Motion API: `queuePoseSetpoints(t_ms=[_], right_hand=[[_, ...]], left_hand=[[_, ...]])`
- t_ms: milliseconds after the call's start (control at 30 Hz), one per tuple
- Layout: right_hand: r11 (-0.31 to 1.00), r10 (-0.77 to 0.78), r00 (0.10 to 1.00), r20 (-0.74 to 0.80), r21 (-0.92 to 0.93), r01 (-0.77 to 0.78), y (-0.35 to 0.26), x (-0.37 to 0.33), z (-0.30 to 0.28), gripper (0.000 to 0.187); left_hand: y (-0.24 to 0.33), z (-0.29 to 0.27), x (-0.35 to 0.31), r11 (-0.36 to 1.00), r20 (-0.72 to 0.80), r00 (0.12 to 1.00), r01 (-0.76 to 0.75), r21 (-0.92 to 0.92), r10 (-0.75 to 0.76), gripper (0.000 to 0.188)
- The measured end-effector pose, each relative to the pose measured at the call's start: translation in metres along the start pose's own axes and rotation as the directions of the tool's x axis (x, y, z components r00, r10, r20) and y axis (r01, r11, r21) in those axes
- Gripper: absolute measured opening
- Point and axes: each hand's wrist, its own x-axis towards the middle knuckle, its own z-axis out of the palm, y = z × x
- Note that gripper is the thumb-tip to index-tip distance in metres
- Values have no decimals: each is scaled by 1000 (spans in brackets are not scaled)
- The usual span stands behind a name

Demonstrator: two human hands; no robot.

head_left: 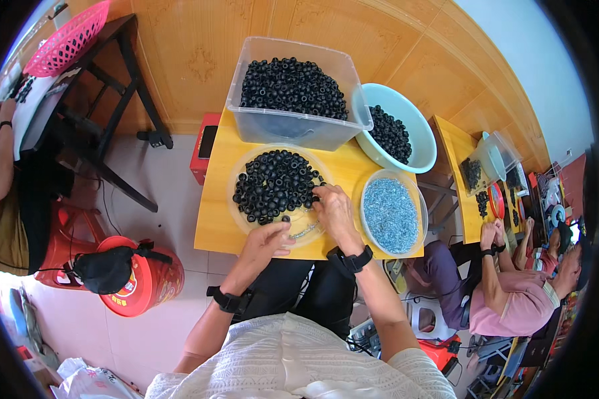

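Observation:
A shallow clear round tray (243,219) holds a pile of glossy black ring-shaped beads (273,183). At the tray's near edge, the fingers of my left hand (263,245) are curled together, a single black bead (285,218) at their tips. My right hand (336,211) has its fingertips pinched at the pile's right side, touching the beads there; what lies between them is hidden. Between the two hands runs a short strand of small pale beads (305,231). To the right, a round clear dish (417,247) is filled with tiny light-blue beads (389,214).
Behind the tray on the yellow table (213,223) stand a clear plastic bin (293,130) and a light-blue basin (422,149), both holding black beads. A red bucket (163,282) stands on the floor at left. Another person (516,292) works at a table on the right.

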Motion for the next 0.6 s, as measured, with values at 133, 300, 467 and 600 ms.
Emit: queuePoseSetpoints(t_ms=[133,300,467,600], right_hand=[[999,7,1000,1,52,-7,10,0,7,27],[963,64,998,-4,263,-60,1,-8,-6,30],[819,51,996,-73,574,0,-35,-38,-21,26],[854,-86,986,-144,499,148,-57,-62,-14,29]], left_hand=[[3,7,9,997,-70,995,-75,-27,73,33],[13,4,-3,998,-73,997,24,-54,-28,29],[19,16,-7,992,-44,999,25,-126,-31,25],[4,19,-4,981,-39,994,-109,-159,104,20]])
